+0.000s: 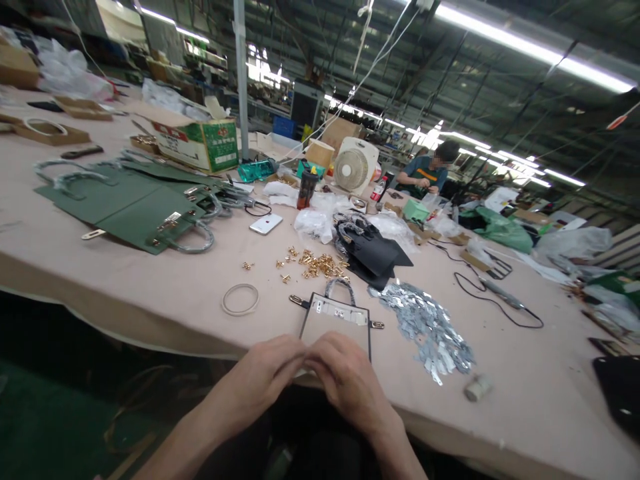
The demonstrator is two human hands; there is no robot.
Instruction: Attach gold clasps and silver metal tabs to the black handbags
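Note:
My left hand (pixel 277 367) and my right hand (pixel 345 370) meet at the table's front edge, their fingers curled and pressed together. Whatever lies between the fingertips is hidden from view. Under and just beyond them lies a flat bag panel (pixel 327 327) with a beige face, dark edges and a wrapped handle (pixel 340 288) at its far side. Metal clasps stick out at its left (pixel 299 301) and right (pixel 377 325) corners. Farther off is a pile of small gold-coloured fittings (pixel 320 265). Flat silver metal strips (pixel 425 327) are heaped to the right.
A tape roll (pixel 241 299) lies left, a small spool (pixel 477 387) right. Green bag pieces (pixel 130 200), a phone (pixel 266 224), black bag pieces (pixel 373 253) and a corded tool (pixel 503 293) surround the work area. Beyond stand a bottle (pixel 307 188) and a fan (pixel 354 165); a person (pixel 425 173) sits behind.

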